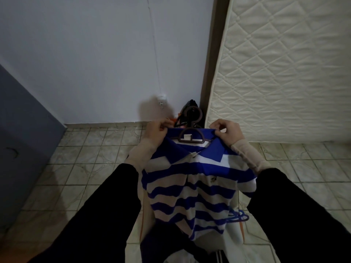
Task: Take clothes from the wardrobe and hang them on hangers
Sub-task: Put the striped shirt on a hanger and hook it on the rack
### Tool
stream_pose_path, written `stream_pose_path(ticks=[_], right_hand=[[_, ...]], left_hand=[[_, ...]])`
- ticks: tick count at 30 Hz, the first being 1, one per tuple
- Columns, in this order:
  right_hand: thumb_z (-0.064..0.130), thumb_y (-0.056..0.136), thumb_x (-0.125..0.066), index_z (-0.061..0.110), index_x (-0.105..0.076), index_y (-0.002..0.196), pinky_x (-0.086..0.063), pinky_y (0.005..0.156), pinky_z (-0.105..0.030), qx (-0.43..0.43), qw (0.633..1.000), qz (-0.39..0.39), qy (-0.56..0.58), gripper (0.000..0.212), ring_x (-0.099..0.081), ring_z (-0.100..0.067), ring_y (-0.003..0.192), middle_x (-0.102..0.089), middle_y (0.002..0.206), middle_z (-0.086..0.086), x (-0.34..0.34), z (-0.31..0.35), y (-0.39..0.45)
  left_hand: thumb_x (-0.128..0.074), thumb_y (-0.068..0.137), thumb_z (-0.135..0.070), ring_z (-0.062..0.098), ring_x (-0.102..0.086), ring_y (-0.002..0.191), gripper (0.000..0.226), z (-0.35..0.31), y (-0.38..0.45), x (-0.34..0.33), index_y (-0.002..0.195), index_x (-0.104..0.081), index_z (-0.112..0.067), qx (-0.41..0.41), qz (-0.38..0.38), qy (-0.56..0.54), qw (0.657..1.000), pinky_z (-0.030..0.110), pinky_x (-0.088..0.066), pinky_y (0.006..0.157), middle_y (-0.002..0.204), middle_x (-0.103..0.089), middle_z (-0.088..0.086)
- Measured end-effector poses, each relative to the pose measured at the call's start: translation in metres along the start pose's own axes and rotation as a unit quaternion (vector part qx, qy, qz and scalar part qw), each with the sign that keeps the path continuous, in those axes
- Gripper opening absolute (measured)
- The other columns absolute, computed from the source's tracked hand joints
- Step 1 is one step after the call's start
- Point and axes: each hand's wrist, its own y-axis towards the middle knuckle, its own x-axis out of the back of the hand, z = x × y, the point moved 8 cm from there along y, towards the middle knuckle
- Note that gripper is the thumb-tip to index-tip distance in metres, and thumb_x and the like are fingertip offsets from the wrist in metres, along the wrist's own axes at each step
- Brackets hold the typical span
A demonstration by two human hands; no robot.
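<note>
The striped polo shirt [191, 186] is covering most of the brown hanger [191, 137], whose shoulder ends are lying hidden inside the collar. The left hand [154, 132] is showing only its back, its fingertips tucking out of sight behind the collar edge. Blue hangers [238, 217] are peeking out from behind the shirt's hem, their number impossible to tell. A dark object [190, 107] in the corner is sitting half concealed behind the hanger hook. The mattress [284, 69] is running off the top and right edges.
</note>
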Motion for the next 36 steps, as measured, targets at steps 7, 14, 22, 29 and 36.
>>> stream_pose_path(ticks=[7,14,22,29,36], right_hand=[[0.012,0.073,-0.076,0.007,-0.067,0.097,-0.04,0.081,-0.011,-0.014,0.99,0.138,0.04,0.027,-0.052,-0.012,0.097,-0.058,0.104,0.001,-0.012,0.002,-0.026],[0.005,0.07,-0.076,0.024,-0.058,0.074,-0.049,0.075,-0.033,-0.013,0.993,0.101,0.06,0.027,-0.055,-0.02,0.077,-0.058,0.081,-0.004,-0.004,-0.007,-0.027],[0.002,0.082,-0.064,0.012,-0.054,0.087,-0.033,0.048,-0.012,-0.019,0.994,0.037,0.1,0.015,-0.041,-0.001,0.041,-0.042,0.052,0.001,0.001,-0.012,-0.029],[0.007,0.088,-0.056,0.005,-0.059,0.106,-0.036,0.081,-0.025,-0.046,0.997,0.026,0.057,0.018,-0.051,-0.018,0.093,-0.063,0.106,-0.013,-0.017,-0.009,-0.021],[0.02,0.084,-0.065,0.007,-0.064,0.102,-0.043,0.091,-0.034,-0.05,0.998,0.016,-0.017,0.022,-0.057,-0.028,0.103,-0.064,0.109,-0.013,-0.033,0.014,-0.01]], left_hand=[[-0.069,0.08,-0.019,0.015,-0.049,0.108,0.019,0.015,-0.023,-0.009,0.099,-0.067,-0.019,-0.003,0.127,0.03,0.991,0.027,-0.037,0.09,0.118,-0.057,0.002],[-0.071,0.075,-0.003,0.02,-0.057,0.089,0.024,0.013,-0.025,0.004,0.072,-0.059,-0.023,0.005,0.081,-0.057,0.995,0.029,-0.048,0.08,0.085,-0.061,0.0],[-0.058,0.084,0.004,0.022,-0.059,0.089,0.025,0.021,-0.026,0.007,0.076,-0.056,-0.02,0.042,0.029,-0.169,0.984,0.021,-0.047,0.064,0.095,-0.063,0.01],[-0.052,0.09,-0.007,0.023,-0.056,0.109,0.017,0.016,-0.02,-0.006,0.103,-0.058,-0.016,0.03,0.03,-0.075,0.996,0.038,-0.044,0.098,0.116,-0.062,0.009],[-0.061,0.086,-0.016,0.023,-0.054,0.112,0.024,-0.009,-0.013,-0.031,0.11,-0.064,-0.013,-0.019,0.042,0.053,0.998,0.028,-0.038,0.093,0.118,-0.062,0.007]])
